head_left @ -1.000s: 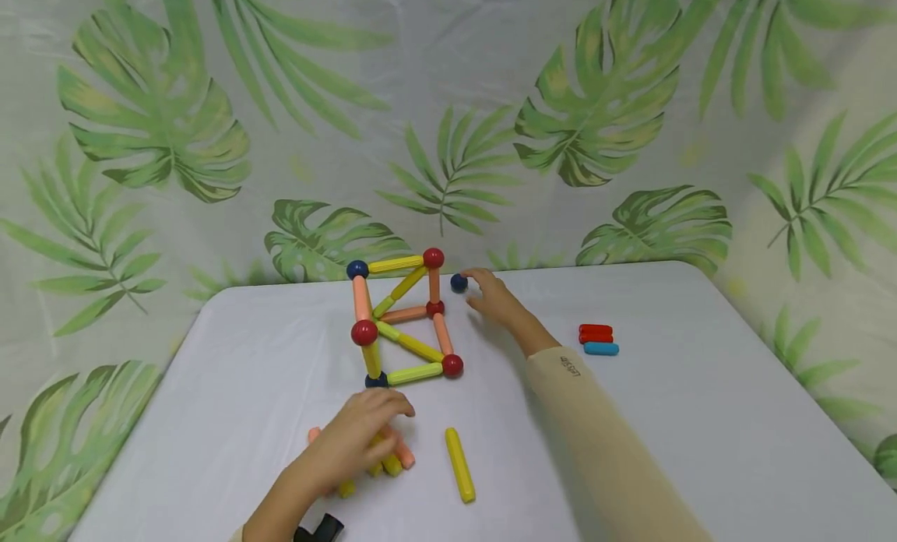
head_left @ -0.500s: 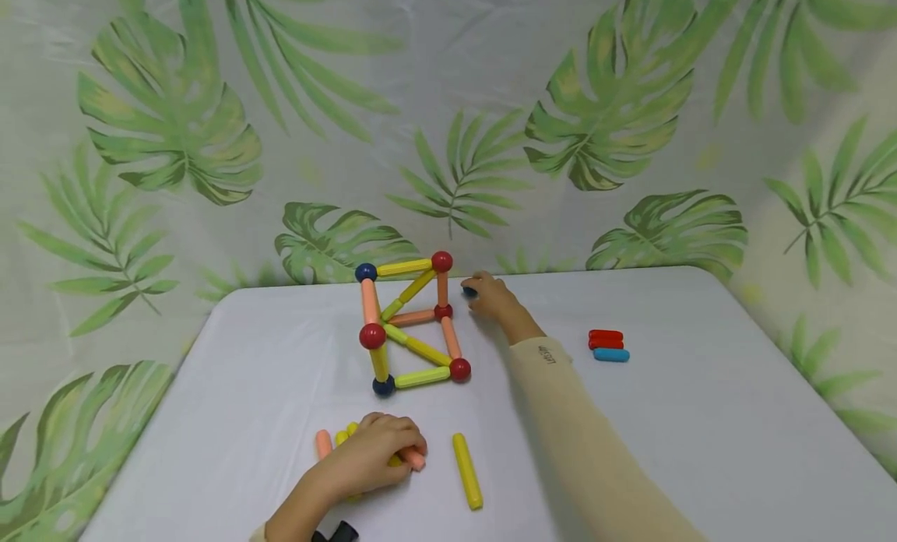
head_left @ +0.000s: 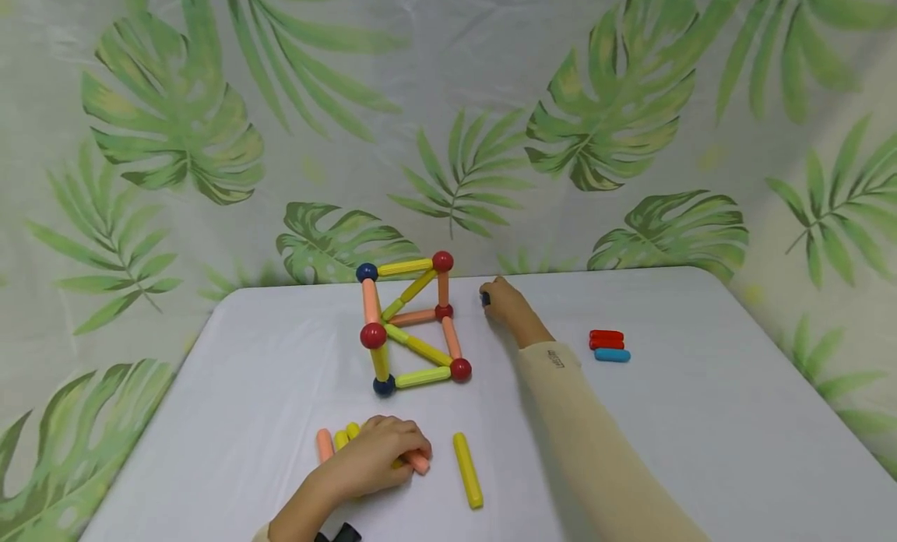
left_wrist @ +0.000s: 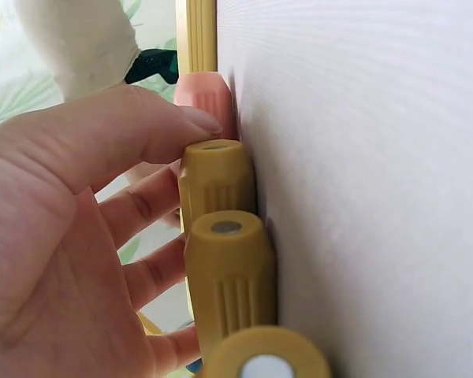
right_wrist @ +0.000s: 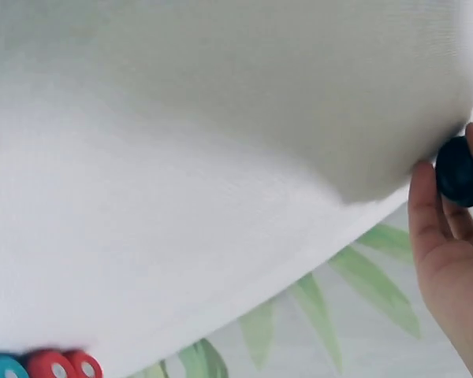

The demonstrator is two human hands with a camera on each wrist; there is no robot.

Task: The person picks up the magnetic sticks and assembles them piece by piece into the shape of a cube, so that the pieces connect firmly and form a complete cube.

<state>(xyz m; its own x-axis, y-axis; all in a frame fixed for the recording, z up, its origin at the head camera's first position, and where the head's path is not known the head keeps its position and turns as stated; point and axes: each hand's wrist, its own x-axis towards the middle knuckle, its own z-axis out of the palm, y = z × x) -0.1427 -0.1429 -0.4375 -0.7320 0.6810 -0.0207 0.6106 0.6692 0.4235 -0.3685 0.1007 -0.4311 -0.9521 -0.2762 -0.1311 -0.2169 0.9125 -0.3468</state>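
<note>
My right hand (head_left: 509, 307) pinches a dark blue ball (right_wrist: 459, 172) between thumb and fingers, low over the back of the table. In the head view most of that ball is hidden by the fingers. Nearer the front, my left hand (head_left: 381, 456) curls over a bunch of magnetic sticks, its thumb and fingers on a pink stick (head_left: 417, 461). Yellow sticks (left_wrist: 232, 276) with metal-tipped ends lie beside the thumb in the left wrist view. Behind that hand stands a frame of sticks and balls, with a red ball (head_left: 373, 336) at its near upper corner.
A single yellow stick (head_left: 467, 470) lies right of the left hand. Two red sticks (head_left: 606, 339) and a blue stick (head_left: 613, 355) lie at the right of the white table (head_left: 701, 433). A leaf-print cloth (head_left: 490, 75) hangs behind the table.
My right hand has closed on the dark blue ball and drawn it slightly right, away from the frame. My left hand has come down onto the bunch and taken hold of the pink stick.
</note>
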